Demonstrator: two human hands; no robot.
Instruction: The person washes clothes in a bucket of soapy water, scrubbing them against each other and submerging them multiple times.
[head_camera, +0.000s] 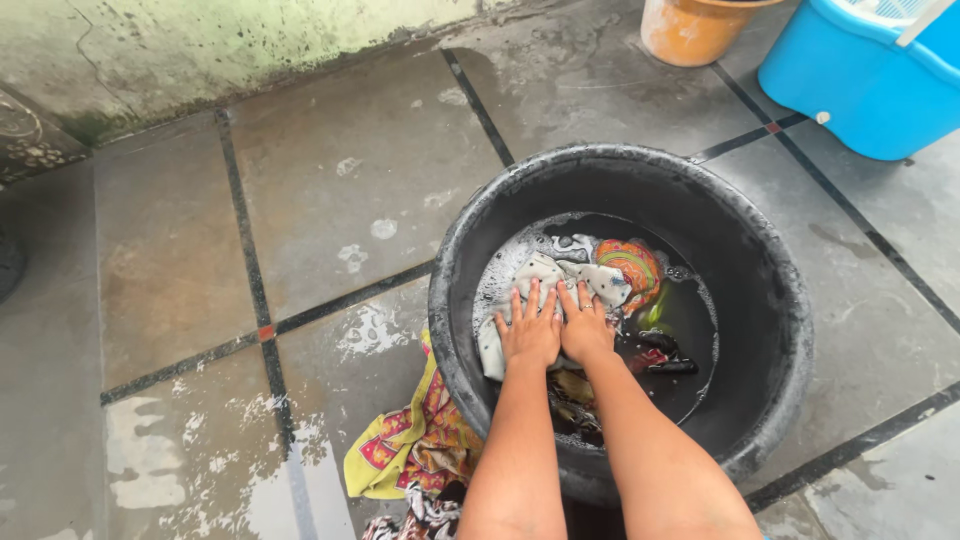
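Wet grey tiled floor (330, 180) | black tub (760, 300) | hands (555, 325) together, flat on white cloth (560, 275)

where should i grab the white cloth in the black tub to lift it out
Probably by the bunched far end of the white cloth, coming from above. It lies flat on the soapy water with the left hand and right hand pressing its near part; the black tub walls block a side approach.

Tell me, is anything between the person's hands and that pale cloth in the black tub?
Nothing visible. The left hand and right hand press flat on the pale cloth in the black tub; other clothes lie beside it.
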